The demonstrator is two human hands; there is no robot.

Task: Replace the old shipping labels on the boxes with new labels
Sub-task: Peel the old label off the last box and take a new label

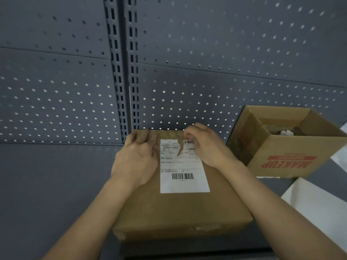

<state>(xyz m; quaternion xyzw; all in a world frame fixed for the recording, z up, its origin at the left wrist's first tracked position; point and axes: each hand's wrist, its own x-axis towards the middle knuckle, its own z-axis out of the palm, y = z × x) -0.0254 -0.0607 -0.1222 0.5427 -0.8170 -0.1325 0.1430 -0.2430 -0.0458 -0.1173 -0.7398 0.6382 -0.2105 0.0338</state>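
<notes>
A closed brown cardboard box [174, 209] lies on the grey shelf in front of me. A white shipping label [183, 177] with barcodes is stuck on its top and has a tear running down from its far edge. My left hand [137, 158] lies flat on the box lid, left of the label, fingers together. My right hand [204, 145] rests on the label's far right corner, thumb and fingers pinched on the torn strip of paper there.
An open cardboard box [293, 147] printed MAKEUP in red stands to the right, with something white inside. White sheets [317, 205] lie at the right edge. A grey pegboard wall [75, 81] rises behind, and the grey shelf [52, 184] extends left.
</notes>
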